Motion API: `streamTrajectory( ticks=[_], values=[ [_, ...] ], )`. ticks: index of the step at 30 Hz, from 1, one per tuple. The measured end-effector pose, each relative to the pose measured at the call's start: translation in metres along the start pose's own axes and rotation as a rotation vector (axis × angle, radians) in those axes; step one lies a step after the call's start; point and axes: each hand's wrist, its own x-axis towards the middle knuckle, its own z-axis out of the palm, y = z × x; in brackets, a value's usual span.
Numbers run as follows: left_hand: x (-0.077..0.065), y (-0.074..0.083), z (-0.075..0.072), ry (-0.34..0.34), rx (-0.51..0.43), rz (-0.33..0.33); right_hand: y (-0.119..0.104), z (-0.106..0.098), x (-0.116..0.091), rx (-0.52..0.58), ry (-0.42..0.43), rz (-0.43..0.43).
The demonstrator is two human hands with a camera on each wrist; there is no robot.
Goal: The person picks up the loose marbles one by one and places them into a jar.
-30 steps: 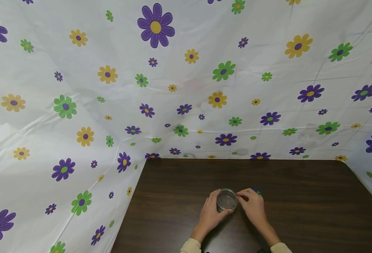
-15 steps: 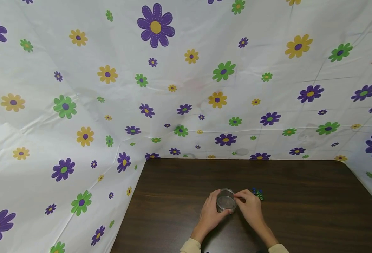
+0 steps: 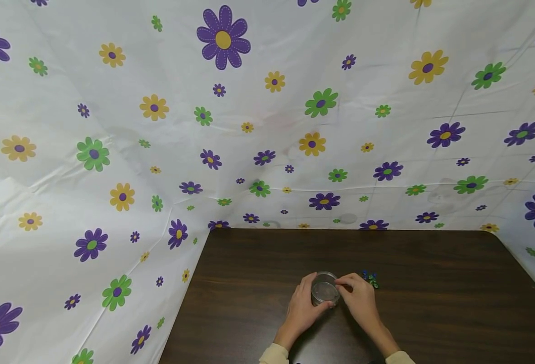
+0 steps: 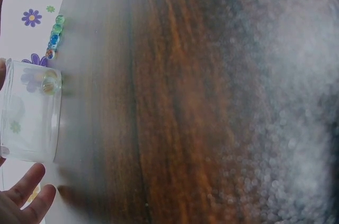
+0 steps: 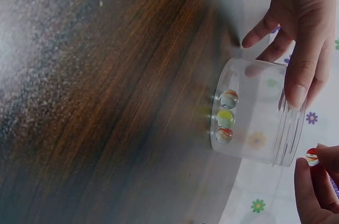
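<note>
- Jar, clear and round, standing upright on the desk with its mouth facing up, between the two hands.
- Left hand gripping the jar from its left side; the right wrist view shows the thumb lying against the wall just by the rim, with two fingers reaching past the wall on the far side.
- Right hand at the opposite side of the jar, thumb and fingertips pinching a red-and-white marble just beside the rim.
- Inside the jar, three marbles resting in a row at the bottom: two with orange-red streaks, a yellow one between them.
- Beyond the right hand, a small cluster of loose marbles on the desk, mostly blue and green; an orange-tinted one shows at the near end in the left wrist view.
- Pale yellow sleeves at both wrists.
- White cloth printed with purple, green and yellow flowers, hanging behind the dark wood-grained desk and along its sides.
</note>
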Motion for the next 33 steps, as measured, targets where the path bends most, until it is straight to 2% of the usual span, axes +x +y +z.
streamTrajectory(
  ticks=[10,33],
  values=[
    [-0.0005,-0.0007,0.0003,-0.005,-0.004,-0.004,-0.004,0.0024,-0.0009,0.011,0.014,-0.02],
    [0.0001,-0.0014,0.001,-0.002,-0.003,0.004,-0.0038,0.0069,-0.0024,-0.017,-0.018,-0.027]
  ],
)
